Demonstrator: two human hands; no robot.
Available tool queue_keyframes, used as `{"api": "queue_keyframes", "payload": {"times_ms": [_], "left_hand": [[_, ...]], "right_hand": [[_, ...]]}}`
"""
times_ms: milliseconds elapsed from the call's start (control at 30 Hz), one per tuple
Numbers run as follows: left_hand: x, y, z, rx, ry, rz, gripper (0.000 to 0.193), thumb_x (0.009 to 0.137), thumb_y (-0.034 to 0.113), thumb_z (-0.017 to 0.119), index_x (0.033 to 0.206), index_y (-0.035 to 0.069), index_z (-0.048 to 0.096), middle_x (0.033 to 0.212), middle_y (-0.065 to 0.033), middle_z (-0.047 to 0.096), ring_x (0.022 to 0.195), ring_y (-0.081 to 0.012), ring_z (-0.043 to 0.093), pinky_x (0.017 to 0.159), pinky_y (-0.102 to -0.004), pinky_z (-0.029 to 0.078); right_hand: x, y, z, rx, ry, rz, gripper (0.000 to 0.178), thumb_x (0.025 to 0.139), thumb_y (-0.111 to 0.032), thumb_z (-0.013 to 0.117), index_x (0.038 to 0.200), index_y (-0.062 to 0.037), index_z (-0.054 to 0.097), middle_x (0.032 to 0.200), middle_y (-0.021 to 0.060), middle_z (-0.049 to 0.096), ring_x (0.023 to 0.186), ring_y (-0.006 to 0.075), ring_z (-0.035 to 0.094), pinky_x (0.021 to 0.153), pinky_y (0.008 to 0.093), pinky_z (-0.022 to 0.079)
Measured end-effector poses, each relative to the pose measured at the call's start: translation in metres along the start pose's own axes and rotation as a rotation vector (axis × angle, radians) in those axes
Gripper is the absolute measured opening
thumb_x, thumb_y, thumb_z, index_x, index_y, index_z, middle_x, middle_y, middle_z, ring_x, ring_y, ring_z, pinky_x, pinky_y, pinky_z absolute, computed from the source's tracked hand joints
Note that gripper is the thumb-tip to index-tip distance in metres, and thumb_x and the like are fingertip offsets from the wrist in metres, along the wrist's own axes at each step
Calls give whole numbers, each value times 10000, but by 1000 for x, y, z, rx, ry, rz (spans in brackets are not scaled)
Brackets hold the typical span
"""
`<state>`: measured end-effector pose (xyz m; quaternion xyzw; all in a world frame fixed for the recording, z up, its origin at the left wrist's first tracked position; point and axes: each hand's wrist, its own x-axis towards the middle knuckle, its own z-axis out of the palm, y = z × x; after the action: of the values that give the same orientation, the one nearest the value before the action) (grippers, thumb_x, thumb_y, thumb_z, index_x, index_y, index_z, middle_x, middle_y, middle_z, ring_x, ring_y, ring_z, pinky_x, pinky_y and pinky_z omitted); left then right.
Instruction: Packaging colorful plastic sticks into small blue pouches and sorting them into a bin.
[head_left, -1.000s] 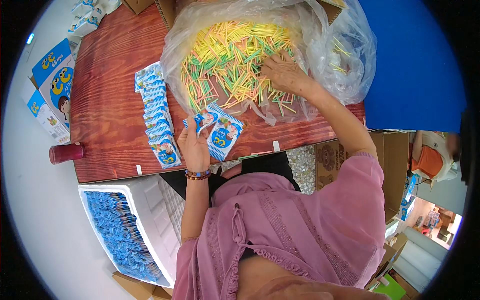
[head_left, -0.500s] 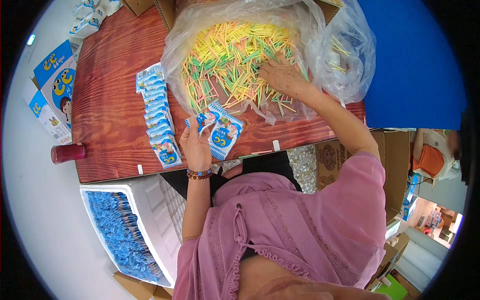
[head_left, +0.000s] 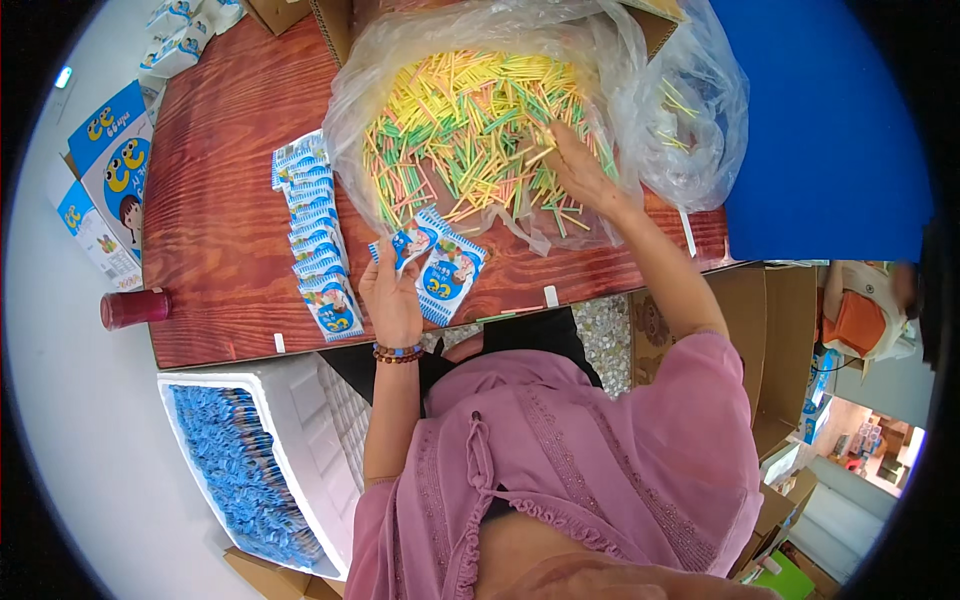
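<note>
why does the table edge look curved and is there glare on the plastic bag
Head view: fisheye distortion bows the red wooden table edge and leaves black corners. Head view: the clear plastic bag shows pale sheen on its folds, though the coloured sticks stay readable. Head view: even light, right hand and left hand sharp, no notable blur.
</note>
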<state>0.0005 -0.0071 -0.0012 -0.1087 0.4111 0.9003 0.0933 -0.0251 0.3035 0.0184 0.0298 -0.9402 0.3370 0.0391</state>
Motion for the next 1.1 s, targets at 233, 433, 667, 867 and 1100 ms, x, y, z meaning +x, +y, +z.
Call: {"api": "queue_keyframes", "payload": {"times_ms": [233,433,667,867,1100], "left_hand": [[1,-4,2,-15,28,-34,181,952,191,581,995,29,652,974,-45,683,872,-126,633,711,-248,451],[2,-6,-1,-17,-18,-20,179,949,197,588,998,39,656,977,-33,684,883,-123,628,727,-259,446],[2,-8,1,-23,7,-42,173,948,193,587,992,41,656,973,-33,686,891,-124,627,746,-266,444],[5,-10,1,-23,-1,-38,214,960,209,565,994,14,644,981,-62,684,879,-141,630,779,-293,479],[8,-14,19,23,-49,-80,239,956,235,579,983,4,635,961,-51,670,830,-142,621,761,-291,497]], "right_hand": [[4,-14,32,1109,227,234,163,966,-60,435,1067,-25,557,1035,88,628,1013,184,587,912,345,446],[3,-9,61,822,334,88,92,950,-39,495,1030,-29,539,982,61,614,1015,173,605,889,299,451],[5,-11,74,668,458,69,72,933,-84,538,944,-14,524,941,91,599,953,180,576,857,318,452],[3,-2,64,550,343,51,183,1003,-142,419,1117,-22,495,1064,111,639,992,178,587,923,338,449],[11,-61,35,1430,505,68,278,1016,-170,352,1112,54,487,1022,160,645,1046,261,583,1063,420,358]]}}
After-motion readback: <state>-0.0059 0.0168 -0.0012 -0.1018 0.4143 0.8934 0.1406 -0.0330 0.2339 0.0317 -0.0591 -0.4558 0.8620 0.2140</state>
